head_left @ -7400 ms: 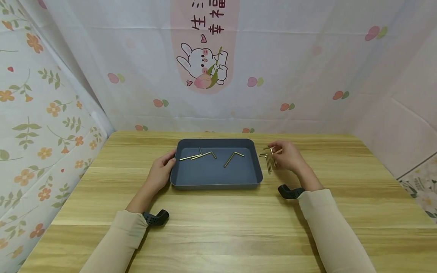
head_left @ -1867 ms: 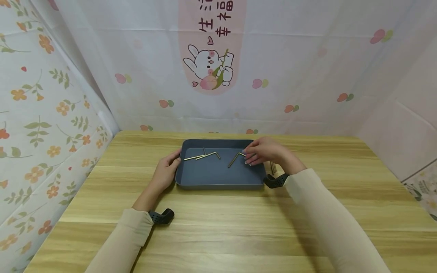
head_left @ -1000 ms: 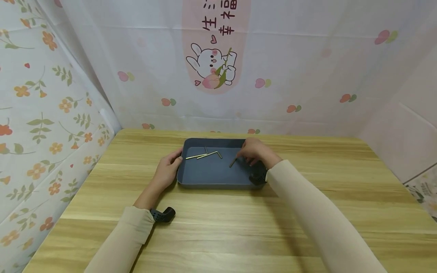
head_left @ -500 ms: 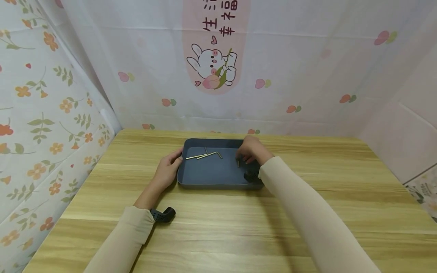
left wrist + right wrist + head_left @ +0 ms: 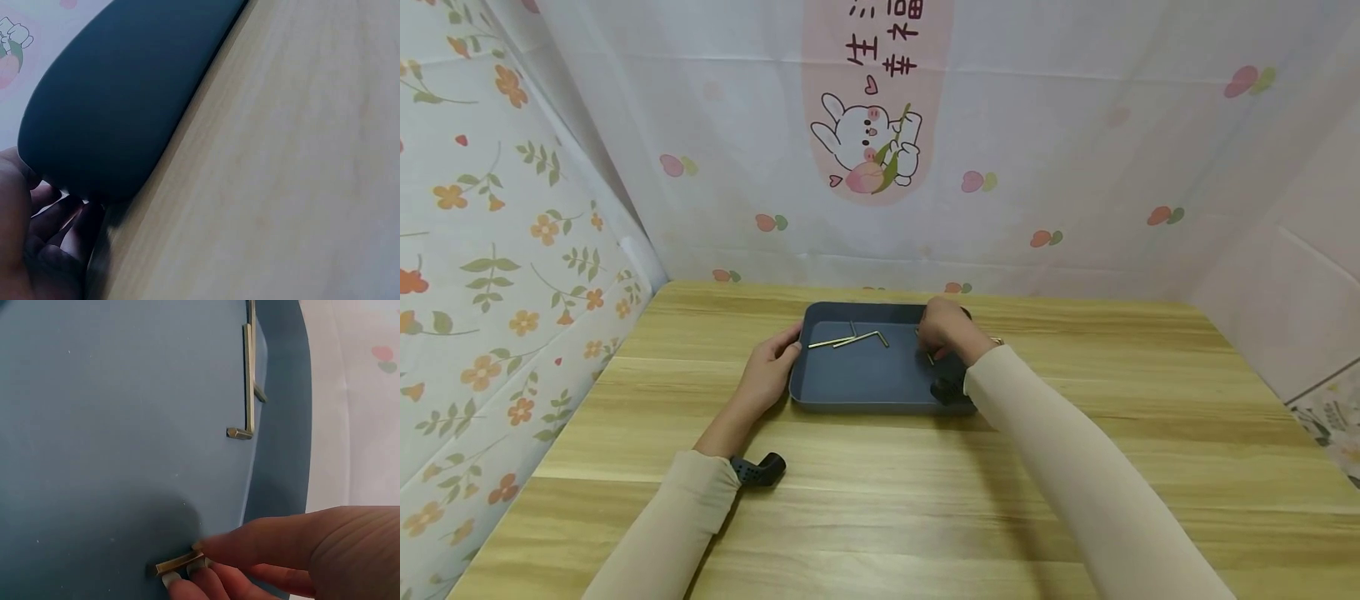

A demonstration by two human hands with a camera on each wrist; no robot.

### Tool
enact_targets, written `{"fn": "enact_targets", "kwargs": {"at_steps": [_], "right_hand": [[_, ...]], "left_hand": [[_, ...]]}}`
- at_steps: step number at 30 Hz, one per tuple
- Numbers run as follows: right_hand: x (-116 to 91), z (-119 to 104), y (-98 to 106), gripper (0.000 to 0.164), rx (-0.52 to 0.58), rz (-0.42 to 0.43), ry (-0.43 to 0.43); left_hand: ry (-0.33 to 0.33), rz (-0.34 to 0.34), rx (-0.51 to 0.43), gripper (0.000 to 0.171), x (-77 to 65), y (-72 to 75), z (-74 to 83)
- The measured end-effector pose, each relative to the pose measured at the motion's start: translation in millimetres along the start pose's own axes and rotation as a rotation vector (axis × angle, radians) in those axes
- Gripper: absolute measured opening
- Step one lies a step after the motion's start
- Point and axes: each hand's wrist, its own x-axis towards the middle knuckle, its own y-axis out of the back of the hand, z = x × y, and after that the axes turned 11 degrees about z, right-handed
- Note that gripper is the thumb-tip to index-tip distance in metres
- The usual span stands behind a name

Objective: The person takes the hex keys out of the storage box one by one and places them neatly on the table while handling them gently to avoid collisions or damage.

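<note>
My left hand [image 5: 766,373] holds the left end of a shallow grey-blue tray [image 5: 880,408], its thumb at the rim. In the left wrist view its fingers touch the tray's outer wall. My right hand [image 5: 951,329] reaches into the tray's right part and pinches a brass-coloured hex key [image 5: 178,562] between thumb and fingertips. Most of that key is hidden by the hand in the head view. Two more L-shaped hex keys [image 5: 861,339] lie partly crossed in the tray's left half.
Beyond the tray's right wall, a brass-coloured end [image 5: 997,341] shows behind the right wrist, mostly hidden. The wooden table [image 5: 865,500] extends in front and to both sides. A printed cloth [image 5: 722,125] hangs behind it.
My right hand has moved left from the hex keys beside the tray into it. It has taken hold of the key lying there and turned it. The left hand stays at the tray.
</note>
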Motion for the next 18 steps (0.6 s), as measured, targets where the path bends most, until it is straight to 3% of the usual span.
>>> {"fn": "enact_targets", "kwargs": {"at_steps": [7, 14, 18], "right_hand": [[-3.9, -2.8, 1.2, 0.044, 0.012, 0.018, -0.018], [-4.3, 0.0, -0.2, 0.047, 0.052, 0.024, -0.016], [-5.3, 1.3, -0.8, 0.047, 0.092, 0.026, -0.015]], "left_hand": [[0.005, -0.005, 0.011, 0.048, -0.3, 0.5, 5.4], [0.017, -0.023, 0.009, 0.048, -13.0, 5.1, 36.4], [0.014, -0.022, 0.008, 0.048, -12.3, 4.9, 33.3]]}}
